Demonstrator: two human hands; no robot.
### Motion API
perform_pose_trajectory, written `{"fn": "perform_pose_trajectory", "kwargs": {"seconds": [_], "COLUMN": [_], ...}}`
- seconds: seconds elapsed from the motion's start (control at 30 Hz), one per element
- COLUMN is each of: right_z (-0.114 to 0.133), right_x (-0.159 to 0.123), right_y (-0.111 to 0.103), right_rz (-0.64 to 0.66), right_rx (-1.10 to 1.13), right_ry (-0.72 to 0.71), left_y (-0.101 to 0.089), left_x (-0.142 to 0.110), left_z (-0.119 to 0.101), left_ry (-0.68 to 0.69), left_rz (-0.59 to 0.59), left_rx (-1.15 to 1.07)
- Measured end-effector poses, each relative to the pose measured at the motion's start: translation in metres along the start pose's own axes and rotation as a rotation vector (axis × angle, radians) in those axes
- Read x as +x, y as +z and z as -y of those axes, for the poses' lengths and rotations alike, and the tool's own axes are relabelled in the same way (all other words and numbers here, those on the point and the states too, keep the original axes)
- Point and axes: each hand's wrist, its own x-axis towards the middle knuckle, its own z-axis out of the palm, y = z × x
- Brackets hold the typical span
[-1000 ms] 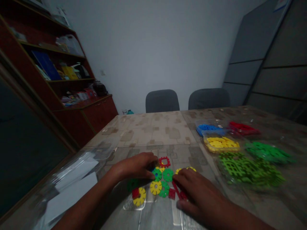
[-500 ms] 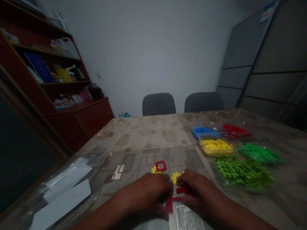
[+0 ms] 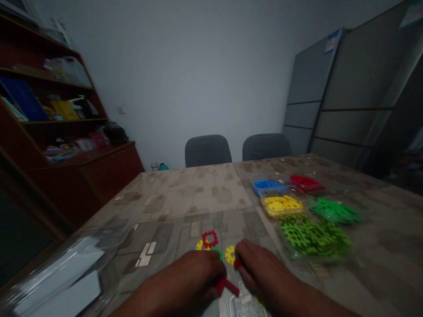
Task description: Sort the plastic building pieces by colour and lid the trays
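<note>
Left hand, curled, pinching red plastic bar; right hand, closed on small red piece, liable to nudge adjacent yellow notched disc askew.

A plain pale wall fills the back of the room in dim, greyish light. Two dark grey chairs stand behind the tabletop, which is covered in a brown and beige patterned cloth. At left, a reddish-brown shelving unit holds assorted items above a low cupboard. At right, a tall grey cabinet with dark horizontal lines stands beside more panelling.
</note>
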Motion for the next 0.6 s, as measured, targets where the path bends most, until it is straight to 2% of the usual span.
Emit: {"fn": "perform_pose_trajectory", "kwargs": {"seconds": [0.17,0.4,0.6], "right_z": [0.008,0.018,0.018], "right_x": [0.001,-0.002,-0.001], "right_y": [-0.011,-0.006,-0.003], "right_rz": [0.018,0.21,0.164], "right_rx": [0.079,0.026,-0.019], "right_ry": [0.012,0.037,0.02], "left_y": [0.001,-0.003,0.001], "left_x": [0.003,0.003,0.005], "left_z": [0.008,0.015,0.011], "left_ry": [0.0,-0.055,-0.058], "left_rz": [-0.035,-0.023,-0.051], "left_rx": [0.054,0.043,0.042]}}
